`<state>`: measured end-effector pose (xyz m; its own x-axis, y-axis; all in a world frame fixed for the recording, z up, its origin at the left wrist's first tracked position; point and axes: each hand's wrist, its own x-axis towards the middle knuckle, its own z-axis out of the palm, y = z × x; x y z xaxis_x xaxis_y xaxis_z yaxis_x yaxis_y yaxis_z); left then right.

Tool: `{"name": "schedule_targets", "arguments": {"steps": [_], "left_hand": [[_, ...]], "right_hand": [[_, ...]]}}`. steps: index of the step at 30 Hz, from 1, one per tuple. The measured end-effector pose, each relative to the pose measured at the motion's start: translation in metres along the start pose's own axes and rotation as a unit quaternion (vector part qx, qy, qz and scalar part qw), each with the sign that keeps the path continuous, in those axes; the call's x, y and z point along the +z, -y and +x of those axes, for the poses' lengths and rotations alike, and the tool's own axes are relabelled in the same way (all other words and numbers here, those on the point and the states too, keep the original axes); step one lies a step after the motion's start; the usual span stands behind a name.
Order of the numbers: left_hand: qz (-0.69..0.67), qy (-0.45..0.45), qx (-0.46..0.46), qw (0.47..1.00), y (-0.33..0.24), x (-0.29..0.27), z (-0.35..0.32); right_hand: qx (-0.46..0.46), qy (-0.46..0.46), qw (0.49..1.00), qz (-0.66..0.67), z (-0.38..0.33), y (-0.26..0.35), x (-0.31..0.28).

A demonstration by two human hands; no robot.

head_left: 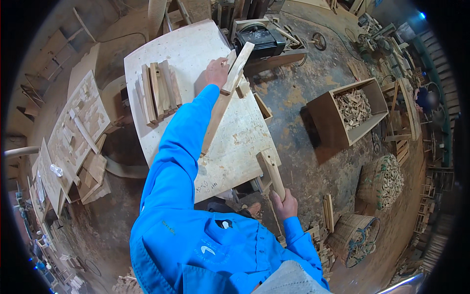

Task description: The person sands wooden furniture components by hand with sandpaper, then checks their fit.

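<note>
Pale-topped bench (245, 147) in a cluttered workshop, wooden strips (159, 93) lying at left, the left hand (217, 72) touching a wooden piece (232, 57) at the far side, grip unclear, the right hand (286, 205) closed around a wooden bar (272, 171) at the near right corner.

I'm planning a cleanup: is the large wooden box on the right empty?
Not empty: small wood pieces lie heaped inside the wooden box, visible through its opening. Their depth is hidden.
</note>
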<state>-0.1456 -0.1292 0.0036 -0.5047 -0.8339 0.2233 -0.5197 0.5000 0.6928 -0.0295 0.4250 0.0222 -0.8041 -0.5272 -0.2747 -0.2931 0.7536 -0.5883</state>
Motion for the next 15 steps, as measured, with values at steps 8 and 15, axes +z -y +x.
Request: {"name": "schedule_targets", "arguments": {"steps": [8,15], "left_hand": [[0.065,-0.014,0.181,0.981,0.000,-0.019,-0.035],[0.004,0.060,-0.043,0.997,0.001,-0.016,-0.064]], "right_hand": [[0.000,-0.004,1.000,-0.027,-0.030,-0.024,-0.004],[0.003,0.005,1.000,-0.017,-0.046,-0.042,-0.005]]}}
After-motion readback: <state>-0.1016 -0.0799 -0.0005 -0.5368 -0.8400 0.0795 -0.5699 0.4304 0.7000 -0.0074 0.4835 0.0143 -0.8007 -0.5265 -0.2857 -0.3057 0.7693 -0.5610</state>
